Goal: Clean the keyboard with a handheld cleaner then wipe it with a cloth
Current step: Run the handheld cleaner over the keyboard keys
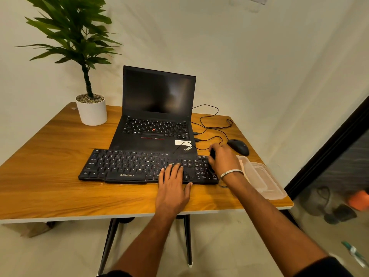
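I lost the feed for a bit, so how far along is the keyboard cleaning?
Nothing shows as finished. In hand: the left hand rests flat on the keyboard, steadying it, while the right hand grips a small dark object, probably the handheld cleaner, at the number-pad end. Left: the cloth wipe; no cloth is clearly visible, though something lies in the clear container.

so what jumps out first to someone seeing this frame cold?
The black keyboard at the table's front, left hand flat on its keys, right hand gripping something dark at its right end. Behind it, an open laptop with dark screen; a potted plant back-left.
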